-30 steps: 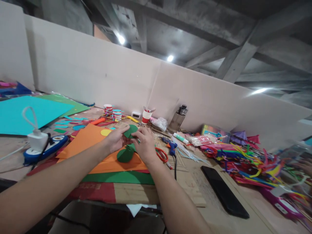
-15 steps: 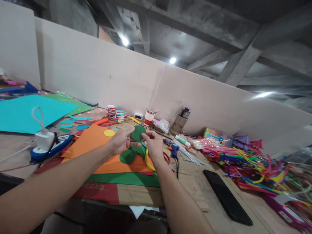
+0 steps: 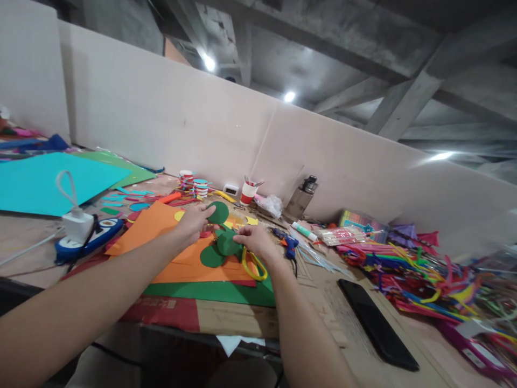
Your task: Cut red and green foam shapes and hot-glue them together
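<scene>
My left hand (image 3: 197, 221) pinches a dark green paper circle (image 3: 218, 212) between thumb and fingers, above the orange paper (image 3: 181, 265). A second green paper circle (image 3: 228, 242) is held at its right edge by my right hand (image 3: 253, 240), lower and nearer to me. Just beside it, another green circle (image 3: 212, 256) lies on the orange sheet. Yellow scissor handles (image 3: 258, 267) stick out below my right hand; the blades are hidden. Behind my left hand, a yellow circle (image 3: 179, 215) is partly covered.
Green paper (image 3: 202, 292) lies beneath the orange sheets. On the right are a blue glue gun (image 3: 290, 248), a black phone (image 3: 375, 323) and piled pipe cleaners (image 3: 412, 269). A power strip (image 3: 89, 240) sits left. A paper cup (image 3: 248, 193) and bottle (image 3: 301, 198) stand behind.
My hands, together at the green circles before, are now apart. My right hand has come down toward the orange paper with one circle, while my left keeps another and has shifted slightly left.
</scene>
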Demonstrator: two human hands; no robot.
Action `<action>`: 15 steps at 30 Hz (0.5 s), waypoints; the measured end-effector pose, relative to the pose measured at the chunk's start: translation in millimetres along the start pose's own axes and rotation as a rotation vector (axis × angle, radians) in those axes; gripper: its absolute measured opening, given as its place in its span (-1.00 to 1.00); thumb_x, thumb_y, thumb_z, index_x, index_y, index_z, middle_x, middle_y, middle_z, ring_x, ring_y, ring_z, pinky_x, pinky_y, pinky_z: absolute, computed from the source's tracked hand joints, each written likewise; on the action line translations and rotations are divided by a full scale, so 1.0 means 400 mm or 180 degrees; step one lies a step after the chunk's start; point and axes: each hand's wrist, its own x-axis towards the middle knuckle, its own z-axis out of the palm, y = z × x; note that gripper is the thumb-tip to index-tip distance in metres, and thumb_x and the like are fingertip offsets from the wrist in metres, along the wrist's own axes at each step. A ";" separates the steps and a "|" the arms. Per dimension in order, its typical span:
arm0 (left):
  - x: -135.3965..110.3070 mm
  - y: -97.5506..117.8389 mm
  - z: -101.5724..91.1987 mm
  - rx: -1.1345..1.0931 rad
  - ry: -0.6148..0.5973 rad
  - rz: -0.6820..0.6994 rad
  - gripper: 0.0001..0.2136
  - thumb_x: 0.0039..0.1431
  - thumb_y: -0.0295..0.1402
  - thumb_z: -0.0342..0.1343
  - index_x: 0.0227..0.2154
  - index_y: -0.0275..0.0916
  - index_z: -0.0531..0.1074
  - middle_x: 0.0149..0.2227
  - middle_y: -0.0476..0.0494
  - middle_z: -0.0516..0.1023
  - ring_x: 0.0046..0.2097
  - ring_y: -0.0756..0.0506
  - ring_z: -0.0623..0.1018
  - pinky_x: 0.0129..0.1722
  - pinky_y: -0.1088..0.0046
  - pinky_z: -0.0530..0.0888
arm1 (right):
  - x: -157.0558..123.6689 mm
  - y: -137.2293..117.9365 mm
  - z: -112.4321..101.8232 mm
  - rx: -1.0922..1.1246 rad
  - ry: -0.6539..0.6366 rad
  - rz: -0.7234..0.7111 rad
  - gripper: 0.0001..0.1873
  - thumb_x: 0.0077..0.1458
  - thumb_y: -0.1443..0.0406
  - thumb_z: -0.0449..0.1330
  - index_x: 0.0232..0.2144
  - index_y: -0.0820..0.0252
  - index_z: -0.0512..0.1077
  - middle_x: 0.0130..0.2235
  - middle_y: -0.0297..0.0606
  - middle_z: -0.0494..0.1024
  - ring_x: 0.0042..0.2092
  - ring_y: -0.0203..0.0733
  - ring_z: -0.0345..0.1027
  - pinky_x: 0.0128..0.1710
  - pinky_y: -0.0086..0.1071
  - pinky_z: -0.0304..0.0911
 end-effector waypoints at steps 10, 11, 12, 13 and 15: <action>0.017 -0.010 -0.009 -0.0167 -0.0049 -0.0150 -0.90 0.13 -0.63 0.08 -0.35 -0.36 0.46 -0.43 -0.19 0.59 -0.52 0.00 0.56 -0.50 0.50 0.53 | -0.032 -0.009 -0.043 -0.1355 0.0782 0.0019 -0.79 0.13 0.23 0.17 -0.28 0.24 0.53 -0.29 -0.21 0.59 -0.29 -0.22 0.42 -0.30 -0.43 0.21; 0.018 -0.010 -0.009 -0.0195 -0.0011 -0.0148 -0.90 0.11 -0.63 0.09 -0.35 -0.37 0.45 -0.43 -0.19 0.59 -0.52 -0.01 0.56 -0.50 0.50 0.53 | -0.039 -0.004 -0.065 -0.1475 0.0992 0.0063 -0.74 0.18 0.22 0.11 -0.21 0.26 0.51 -0.22 -0.15 0.58 -0.21 -0.18 0.43 -0.23 -0.39 0.22; 0.019 -0.010 -0.010 -0.0240 0.0026 -0.0123 -0.90 0.10 -0.64 0.10 -0.36 -0.37 0.45 -0.43 -0.18 0.58 -0.51 -0.01 0.56 -0.50 0.50 0.54 | -0.048 0.005 -0.087 -0.1604 0.1191 0.0119 -0.70 0.21 0.22 0.07 -0.15 0.29 0.48 -0.16 -0.08 0.57 -0.14 -0.12 0.42 -0.15 -0.35 0.22; 0.020 -0.010 -0.010 -0.0294 0.0064 -0.0088 -0.90 0.08 -0.64 0.11 -0.37 -0.37 0.44 -0.42 -0.18 0.58 -0.50 -0.01 0.57 -0.49 0.49 0.54 | -0.058 0.017 -0.110 -0.1747 0.1378 0.0203 -0.67 0.22 0.23 0.06 -0.10 0.34 0.45 -0.10 0.02 0.54 -0.05 -0.03 0.39 -0.05 -0.27 0.19; 0.021 -0.008 -0.010 -0.0415 0.0111 -0.0008 -0.92 0.07 -0.62 0.13 -0.39 -0.36 0.43 -0.42 -0.17 0.58 -0.48 -0.01 0.57 -0.50 0.48 0.54 | -0.074 0.052 -0.150 -0.2103 0.1676 0.0468 -0.56 0.18 0.23 0.12 -0.01 0.53 0.37 0.01 0.31 0.42 0.11 0.20 0.27 0.07 -0.09 0.09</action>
